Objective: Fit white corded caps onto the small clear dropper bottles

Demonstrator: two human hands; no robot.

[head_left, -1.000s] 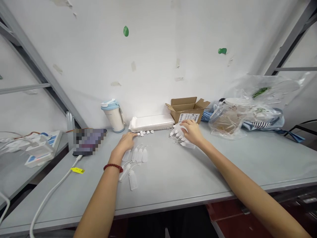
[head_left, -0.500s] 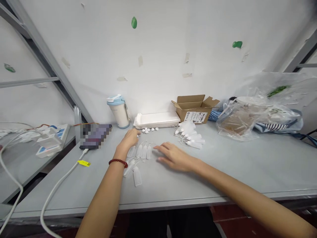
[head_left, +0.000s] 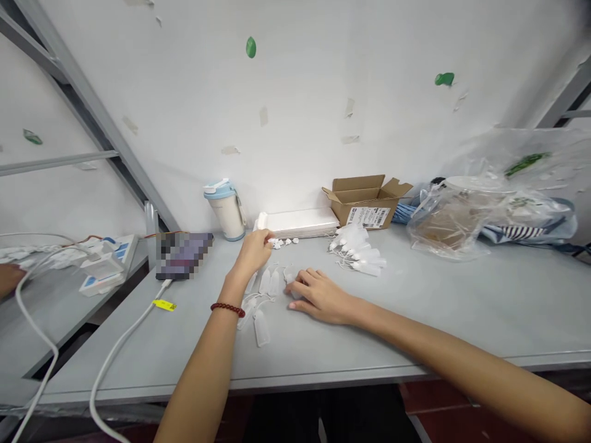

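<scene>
My left hand [head_left: 253, 251] is over the back of the desk, its fingers pinched together beside several small white pieces [head_left: 289, 242]. What sits between those fingertips, if anything, is too small to make out. My right hand [head_left: 321, 297] rests on the desk with bent fingers around the lower end of a translucent tag-like piece with a thin string [head_left: 288, 274], partly hidden by the fingertips. Between my hands lie more of these translucent pieces [head_left: 274, 283], with another one nearer the front [head_left: 261, 327]. Several similar pieces are heaped to the right [head_left: 357, 249].
Along the wall stand a blue-lidded cup [head_left: 226, 212], a flat white stack [head_left: 300, 221] and an open cardboard box [head_left: 367, 206]. A phone [head_left: 184, 255] with a white cable [head_left: 127, 323] lies left. Clear plastic bags [head_left: 447, 227] sit right. Another person's hand [head_left: 10, 278] shows far left.
My left hand has moved up and right toward the small white pieces. My right hand's fingers have bent in around one translucent piece, which now lies apart from its row.
</scene>
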